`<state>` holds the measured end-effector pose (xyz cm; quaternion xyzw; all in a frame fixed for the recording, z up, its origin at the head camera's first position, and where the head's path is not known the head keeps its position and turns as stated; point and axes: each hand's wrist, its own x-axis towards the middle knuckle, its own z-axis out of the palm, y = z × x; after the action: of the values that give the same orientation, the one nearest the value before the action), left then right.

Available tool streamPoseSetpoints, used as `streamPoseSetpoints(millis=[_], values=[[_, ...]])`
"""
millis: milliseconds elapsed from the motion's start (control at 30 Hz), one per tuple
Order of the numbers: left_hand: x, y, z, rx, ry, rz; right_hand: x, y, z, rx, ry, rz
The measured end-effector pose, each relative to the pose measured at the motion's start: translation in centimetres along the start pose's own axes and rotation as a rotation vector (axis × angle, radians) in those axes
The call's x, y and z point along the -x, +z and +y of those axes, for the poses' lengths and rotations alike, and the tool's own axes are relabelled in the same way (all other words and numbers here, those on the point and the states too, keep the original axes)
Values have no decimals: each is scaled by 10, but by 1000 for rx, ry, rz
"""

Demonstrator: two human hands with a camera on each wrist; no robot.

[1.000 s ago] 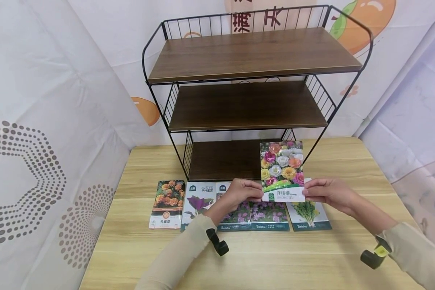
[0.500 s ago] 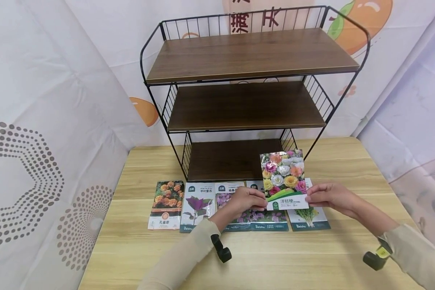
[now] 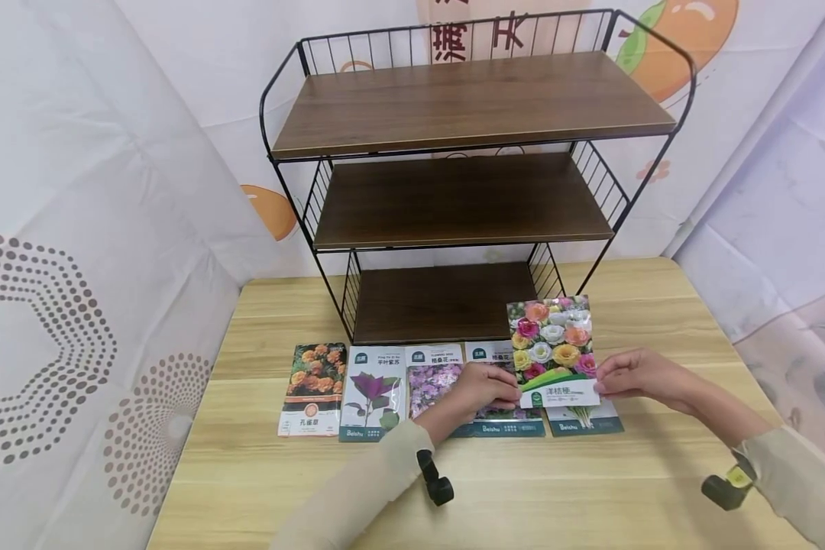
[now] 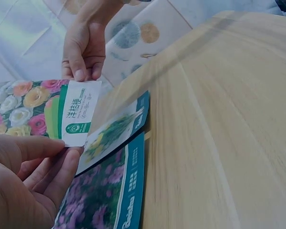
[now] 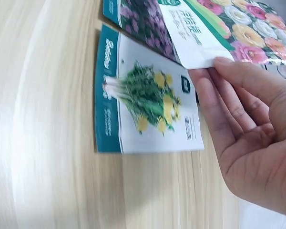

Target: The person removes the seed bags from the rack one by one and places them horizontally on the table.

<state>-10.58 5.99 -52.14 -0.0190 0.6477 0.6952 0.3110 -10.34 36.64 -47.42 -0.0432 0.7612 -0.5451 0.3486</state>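
Both hands pinch one seed packet [image 3: 555,351] with many-coloured flowers, held tilted above the row on the table. My left hand [image 3: 480,391] grips its lower left corner and my right hand [image 3: 639,376] its lower right corner; the right wrist view shows thumb and fingers on that edge. Beneath lie a packet with a yellow-flowered green plant [image 5: 152,98], partly covered in the head view, and a purple-flower packet [image 4: 100,195]. Further left are another purple-flower packet [image 3: 431,378], partly behind the left hand, a purple-leaf packet [image 3: 373,393] and an orange-flower packet [image 3: 314,389].
A three-tier shelf with dark boards [image 3: 464,198] and a black wire frame stands behind the packets on the wooden table [image 3: 247,473]. Printed cloth [image 3: 158,153] hangs around the back and sides. Black wrist cameras [image 3: 440,490] sit at both sleeves.
Both hands have lowered the many-coloured flower packet toward the front and shifted it slightly right, away from the bottom shelf. The view has drifted a little; the packets on the table stay put.
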Motion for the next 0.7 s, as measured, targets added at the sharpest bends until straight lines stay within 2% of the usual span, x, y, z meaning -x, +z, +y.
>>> streamPoseSetpoints(millis=[400,700], values=[[-7,34,0,-2,-23,55,7,-28,15,139,-54,-95],[-14,60,2,-19,-23,71,12,-57,32,127,-51,-241]])
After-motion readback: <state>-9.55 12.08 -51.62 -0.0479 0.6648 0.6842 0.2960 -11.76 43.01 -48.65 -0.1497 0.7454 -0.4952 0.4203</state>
